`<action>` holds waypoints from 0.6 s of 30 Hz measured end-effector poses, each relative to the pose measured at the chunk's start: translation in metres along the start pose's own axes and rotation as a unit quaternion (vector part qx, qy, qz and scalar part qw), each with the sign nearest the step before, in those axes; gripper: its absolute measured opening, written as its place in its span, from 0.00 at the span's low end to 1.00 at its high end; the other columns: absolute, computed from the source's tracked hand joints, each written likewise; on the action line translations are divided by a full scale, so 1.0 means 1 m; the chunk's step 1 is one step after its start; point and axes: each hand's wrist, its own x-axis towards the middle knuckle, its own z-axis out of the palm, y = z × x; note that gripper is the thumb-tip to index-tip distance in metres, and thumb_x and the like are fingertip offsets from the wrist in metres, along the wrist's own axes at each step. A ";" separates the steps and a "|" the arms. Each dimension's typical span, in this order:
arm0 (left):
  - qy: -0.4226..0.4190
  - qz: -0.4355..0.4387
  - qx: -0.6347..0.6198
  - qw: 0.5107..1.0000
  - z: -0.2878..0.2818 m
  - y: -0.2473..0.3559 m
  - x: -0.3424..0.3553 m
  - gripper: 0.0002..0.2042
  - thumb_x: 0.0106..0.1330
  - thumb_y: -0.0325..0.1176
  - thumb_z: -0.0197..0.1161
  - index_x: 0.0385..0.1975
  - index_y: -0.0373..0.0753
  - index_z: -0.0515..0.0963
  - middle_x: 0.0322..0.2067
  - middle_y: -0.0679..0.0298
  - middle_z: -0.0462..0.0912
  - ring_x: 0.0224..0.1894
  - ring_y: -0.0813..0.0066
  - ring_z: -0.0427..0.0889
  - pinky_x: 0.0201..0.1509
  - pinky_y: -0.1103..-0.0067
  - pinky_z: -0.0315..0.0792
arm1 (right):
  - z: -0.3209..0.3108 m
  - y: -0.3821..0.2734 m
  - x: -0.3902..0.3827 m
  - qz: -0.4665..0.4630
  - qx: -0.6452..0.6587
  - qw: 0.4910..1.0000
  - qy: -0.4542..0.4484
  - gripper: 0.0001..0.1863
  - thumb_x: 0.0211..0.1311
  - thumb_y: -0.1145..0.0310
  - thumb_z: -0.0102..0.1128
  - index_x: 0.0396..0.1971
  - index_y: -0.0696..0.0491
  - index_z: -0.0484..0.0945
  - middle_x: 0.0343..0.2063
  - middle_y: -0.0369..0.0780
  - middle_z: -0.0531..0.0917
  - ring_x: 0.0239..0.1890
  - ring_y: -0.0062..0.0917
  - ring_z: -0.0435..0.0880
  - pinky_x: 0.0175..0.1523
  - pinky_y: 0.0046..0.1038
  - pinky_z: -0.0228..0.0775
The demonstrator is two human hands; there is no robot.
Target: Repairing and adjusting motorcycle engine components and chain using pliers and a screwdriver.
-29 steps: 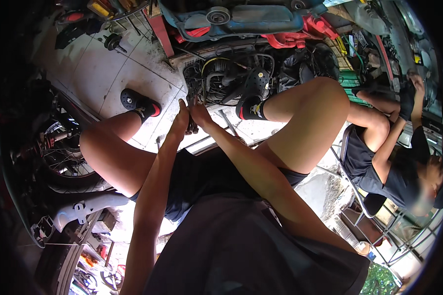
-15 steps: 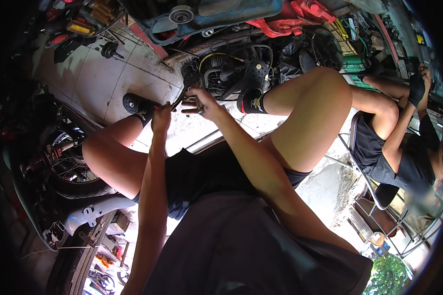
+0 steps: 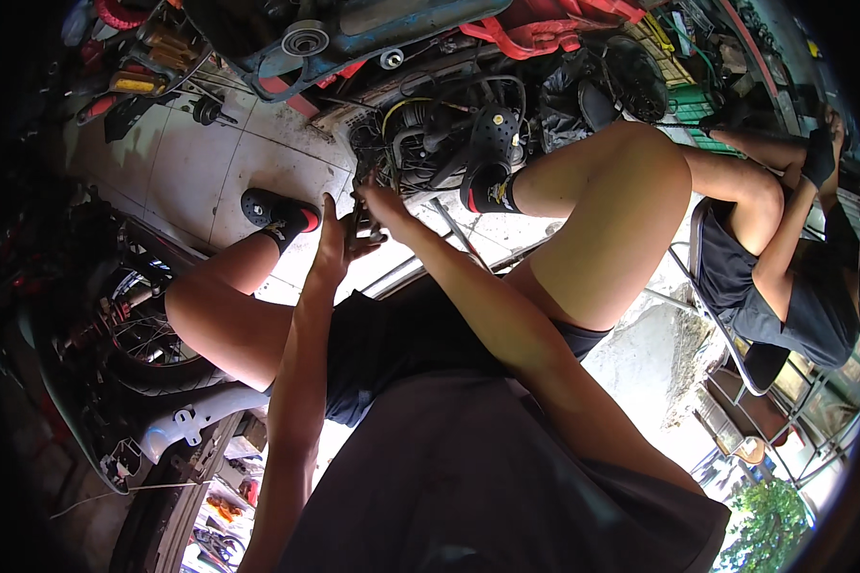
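Note:
Both hands meet in front of me, between my knees, around a small dark part (image 3: 355,227) that looks like metal; its kind cannot be made out. My left hand (image 3: 334,246) cradles it from the left, thumb pointing up and fingers curled beneath it toward the right. From the right, my right hand (image 3: 384,204) is closed at the part's upper end, its fingertips mostly hidden. Just beyond the hands, on the floor, lies an engine-like assembly (image 3: 420,134) with cables and hoses.
My black clogs (image 3: 263,207) rest on the tiled floor (image 3: 196,158). Screwdrivers (image 3: 139,83) and other tools lie at the far left. A blue metal frame (image 3: 373,36) and red panels (image 3: 545,29) are ahead. A spoked wheel (image 3: 143,325) stands left; another person (image 3: 779,258) sits at right.
My hands have come closer together. The left has turned with its thumb up and its fingers under the part; the right has shifted its grip. The view has tilted slightly.

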 end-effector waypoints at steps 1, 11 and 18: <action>0.025 -0.008 -0.028 0.999 0.008 -0.003 0.002 0.48 0.58 0.76 0.24 0.51 0.33 0.72 0.36 0.58 0.81 0.36 0.65 0.82 0.49 0.70 0.74 | 0.004 0.004 -0.006 -0.038 -0.073 0.997 0.005 0.20 0.57 0.52 0.53 0.34 0.56 0.81 0.24 0.48 0.81 0.29 0.35 0.82 0.34 0.35 0.72; 0.169 -0.014 0.155 0.973 -0.011 -0.014 0.031 0.36 0.69 0.63 0.28 0.33 0.35 0.76 0.18 0.62 0.77 0.15 0.70 0.74 0.17 0.75 0.68 | 0.007 0.016 0.010 -0.004 0.033 0.998 -0.054 0.16 0.61 0.57 0.52 0.28 0.55 0.79 0.18 0.38 0.79 0.19 0.23 0.76 0.24 0.27 0.65; 0.216 0.005 0.269 0.939 -0.016 0.027 0.015 0.42 0.68 0.63 0.26 0.27 0.25 0.76 0.24 0.40 0.79 0.32 0.45 0.82 0.36 0.61 0.75 | -0.047 -0.031 -0.013 0.008 0.059 0.991 -0.116 0.17 0.56 0.56 0.53 0.40 0.51 0.76 0.31 0.42 0.82 0.33 0.27 0.82 0.36 0.32 0.72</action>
